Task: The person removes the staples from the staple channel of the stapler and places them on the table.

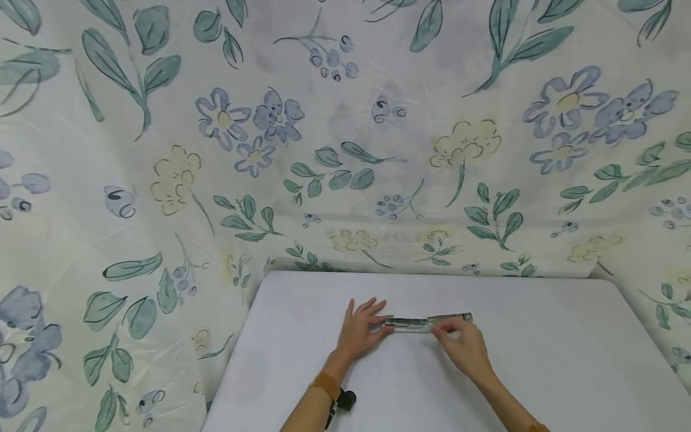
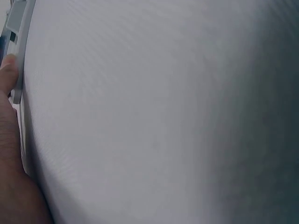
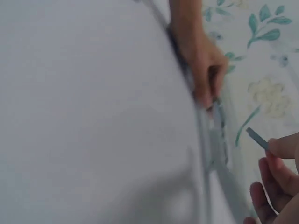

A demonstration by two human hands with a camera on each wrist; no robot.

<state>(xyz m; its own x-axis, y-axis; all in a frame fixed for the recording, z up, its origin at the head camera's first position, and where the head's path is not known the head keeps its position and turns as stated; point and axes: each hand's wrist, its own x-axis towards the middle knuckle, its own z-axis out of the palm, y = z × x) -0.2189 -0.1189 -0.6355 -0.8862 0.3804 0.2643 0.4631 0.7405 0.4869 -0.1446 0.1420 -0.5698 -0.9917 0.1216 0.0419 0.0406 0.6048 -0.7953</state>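
Observation:
A long, narrow grey stapler (image 1: 407,322) lies opened out across the white table, its slim upper arm (image 1: 450,316) swung out to the right. My left hand (image 1: 360,331) grips the stapler's left end between thumb and fingers. In the left wrist view, the thumb presses on the grey body (image 2: 19,46) near its end. My right hand (image 1: 463,347) is over the stapler's right half. Between its thumb and index finger it pinches a short grey staple strip (image 3: 257,138), seen in the right wrist view. The strip is too small to make out in the head view.
The white table (image 1: 540,360) spreads around both hands. Behind it and at its sides hangs a floral cloth (image 1: 335,180), close to the table's back edge. A strap with a small black camera (image 1: 346,400) sits on the left wrist.

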